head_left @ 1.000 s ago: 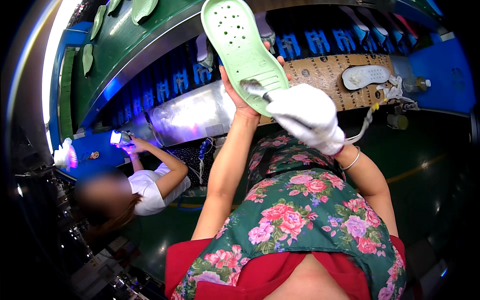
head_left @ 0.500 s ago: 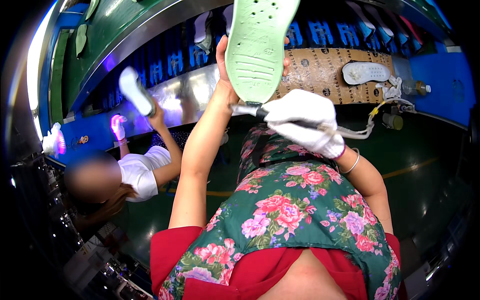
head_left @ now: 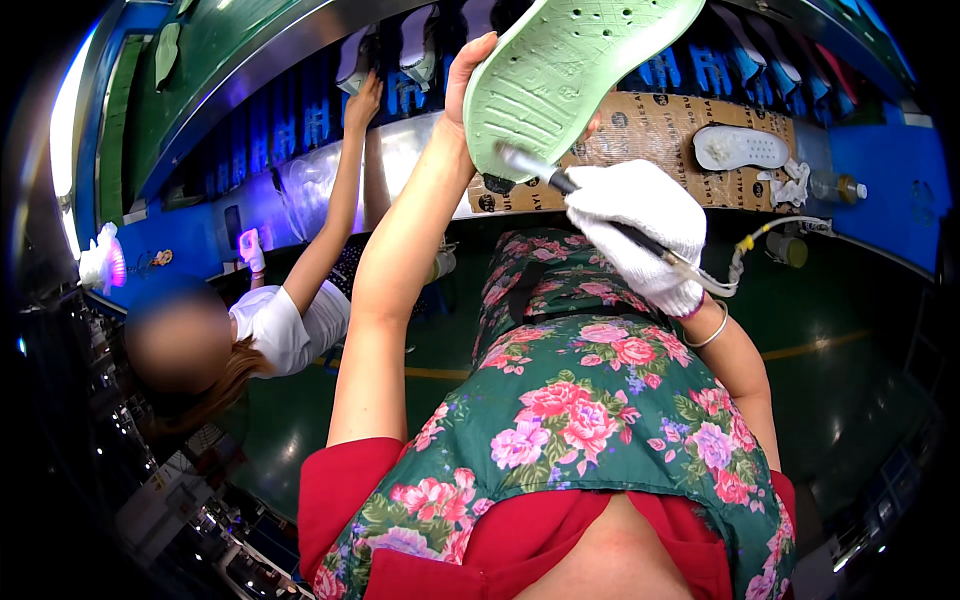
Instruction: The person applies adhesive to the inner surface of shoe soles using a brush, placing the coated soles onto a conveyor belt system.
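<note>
Up front, my bare left hand (head_left: 466, 88) grips a light green shoe sole (head_left: 560, 85) by its edges, with fingertips showing on the far side. The sole is tilted, its holed and ridged face toward me; a dark patch (head_left: 498, 184) sits at its near end. In a white knit glove, my right hand (head_left: 645, 225) is closed around a dark-handled brush (head_left: 556, 178). The pale brush tip overlaps the near end of the sole; whether it touches is hard to tell. A clear hose (head_left: 735, 272) trails from the handle to the right.
Cardboard (head_left: 640, 140) covers the bench, carrying a whitish sole (head_left: 740, 148). Crumpled white cloth (head_left: 790, 188) and a clear bottle (head_left: 838, 187) sit beside it. Shoe parts (head_left: 418, 45) stand in a rack behind. On the left, a co-worker's arm (head_left: 335, 215) reaches toward the rack.
The green sole has turned, its near end swinging left. My gloved hand and the brush have shifted right, the tip now over the sole. The co-worker's hand has moved to the rack.
</note>
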Demonstrator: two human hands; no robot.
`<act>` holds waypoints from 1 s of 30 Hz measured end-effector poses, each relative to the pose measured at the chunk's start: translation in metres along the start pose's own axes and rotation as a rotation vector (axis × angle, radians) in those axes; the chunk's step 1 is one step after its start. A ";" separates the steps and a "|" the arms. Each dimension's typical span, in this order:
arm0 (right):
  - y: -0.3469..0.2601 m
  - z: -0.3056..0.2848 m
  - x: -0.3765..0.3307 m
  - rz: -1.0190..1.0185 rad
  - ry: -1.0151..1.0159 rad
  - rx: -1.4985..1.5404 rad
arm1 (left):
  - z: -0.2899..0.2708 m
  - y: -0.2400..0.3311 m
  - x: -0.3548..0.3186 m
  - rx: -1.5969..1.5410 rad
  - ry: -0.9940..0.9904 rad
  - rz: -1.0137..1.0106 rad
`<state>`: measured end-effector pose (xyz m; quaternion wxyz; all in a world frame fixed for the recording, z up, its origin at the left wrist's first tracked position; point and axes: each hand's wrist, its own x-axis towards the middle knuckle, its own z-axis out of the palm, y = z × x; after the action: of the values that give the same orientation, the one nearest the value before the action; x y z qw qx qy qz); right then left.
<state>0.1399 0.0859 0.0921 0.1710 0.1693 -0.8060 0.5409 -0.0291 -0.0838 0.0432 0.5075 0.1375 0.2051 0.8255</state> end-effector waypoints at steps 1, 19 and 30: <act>0.002 0.001 0.001 -0.082 0.014 -0.063 | -0.001 0.001 0.000 -0.003 0.024 -0.003; 0.001 0.017 0.010 0.340 0.077 0.394 | -0.016 -0.011 -0.029 -0.175 0.199 0.165; 0.021 0.020 0.040 0.012 -0.045 0.080 | 0.007 -0.045 -0.093 -0.194 0.376 0.344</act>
<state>0.0932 0.0714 0.0862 0.1425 0.1833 -0.7883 0.5698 0.0510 -0.1477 0.0257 0.3235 -0.0349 0.1892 0.9265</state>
